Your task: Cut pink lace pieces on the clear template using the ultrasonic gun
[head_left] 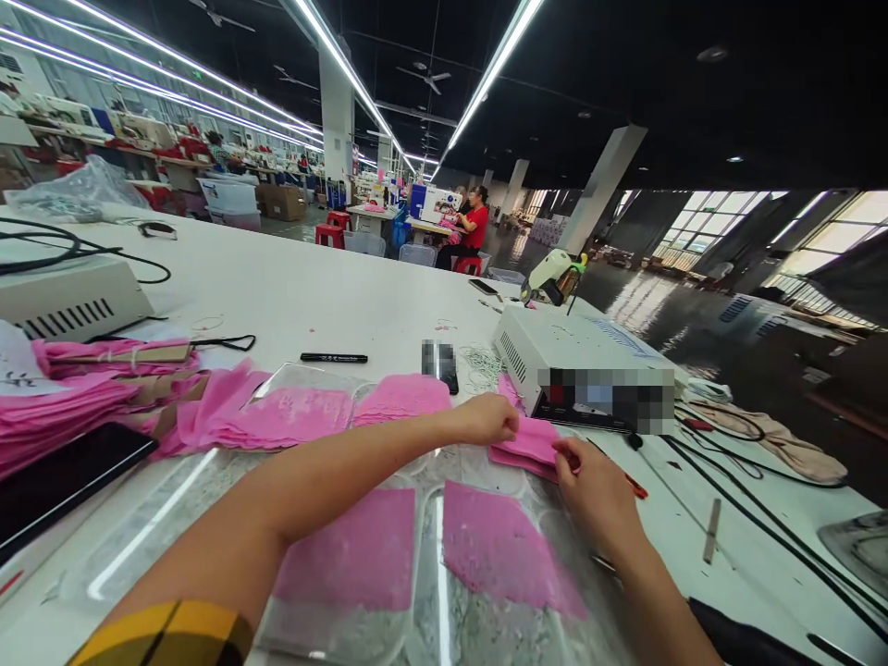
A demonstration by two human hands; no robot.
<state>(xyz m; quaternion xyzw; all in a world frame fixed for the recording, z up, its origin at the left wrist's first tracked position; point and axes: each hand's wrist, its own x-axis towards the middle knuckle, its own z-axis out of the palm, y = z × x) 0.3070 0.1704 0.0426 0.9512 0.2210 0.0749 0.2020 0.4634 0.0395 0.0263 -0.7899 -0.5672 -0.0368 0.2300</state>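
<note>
My left hand (487, 418) reaches across the white table (333, 296) and pinches the near corner of a small stack of pink fabric pieces (528, 444) beside a white machine box (575, 356). My right hand (595, 488) grips the same stack from its right edge, fingers closed. Below my arms lie two pink pieces (353, 546) in clear plastic sleeves (430, 518).
More pink pieces (298, 412) and bundles (83, 388) lie to the left with a black tablet (62, 476), a black marker (334, 358), a grey box (69, 296) and cables (756, 518). A glue gun (555, 275) stands behind the machine. A person in red (474, 227) sits far off.
</note>
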